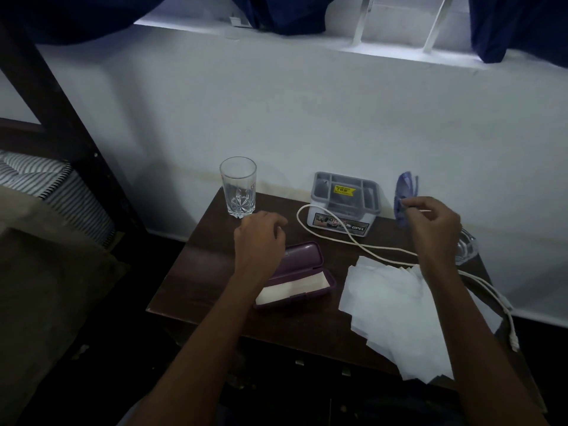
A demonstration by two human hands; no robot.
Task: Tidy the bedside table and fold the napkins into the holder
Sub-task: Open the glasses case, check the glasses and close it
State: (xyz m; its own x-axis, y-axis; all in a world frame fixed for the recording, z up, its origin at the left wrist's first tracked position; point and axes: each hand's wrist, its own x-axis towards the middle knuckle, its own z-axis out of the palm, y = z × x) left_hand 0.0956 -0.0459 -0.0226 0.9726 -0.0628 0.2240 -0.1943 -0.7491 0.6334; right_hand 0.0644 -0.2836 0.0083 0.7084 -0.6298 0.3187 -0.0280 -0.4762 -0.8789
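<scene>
Table: one dark wooden bedside table (215, 272) is being viewed from above, set against a pale wall.
Glass: one clear cut-pattern tumbler (238, 187) is being kept upright at the table's back left corner; a small red mark on it is too small to be read.
Organiser: one grey compartmented box (344, 204) is being shown at the back centre; a yellow price sticker is being carried on top, its print too small to be read, and "OPEL" is being displayed on the front label.
Case: one purple hinged case (302, 272) is being left open near the middle, with one folded white napkin (292, 287) lying inside its lower half.
Napkins: a loose overlapping pile of white napkins (399, 315) is being spread over the front right of the table; the sheets cannot be counted.
Cable: one white cable (353, 238) is being looped in front of the organiser and trailed off the right edge.
Clear dish: one glass item (467, 245) is being partly hidden at the right edge behind the wrist.
Left hand: the left hand (261, 241) is being held palm down, fingers loosely curled and holding nothing, over the case lid.
Right hand: the right hand (433, 222) is being raised, with fingertips pinched on a thin white stick beside one bluish translucent object (404, 195).
</scene>
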